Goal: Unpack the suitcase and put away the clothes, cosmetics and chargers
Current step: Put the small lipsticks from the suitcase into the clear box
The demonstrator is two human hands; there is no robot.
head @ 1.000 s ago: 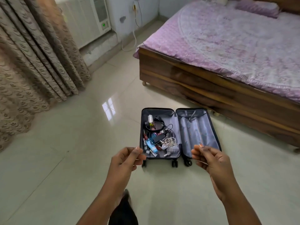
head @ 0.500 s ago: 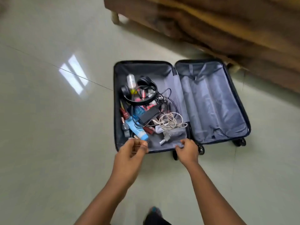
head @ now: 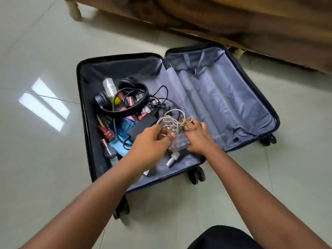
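No text, brand, number or sign could be read anywhere. The clear spray bottle point(head: 110, 88) in the left half of the open suitcase point(head: 84, 112) carried a pale label with an orange patch, but its print was too small and blurred to make out. The nail polish bottles point(head: 106, 133) and the black charger brick point(head: 142, 127) showed no legible marking either.

Glossy pale tiled floor point(head: 45, 177), window glare; wooden bed frame point(head: 233, 18) behind.
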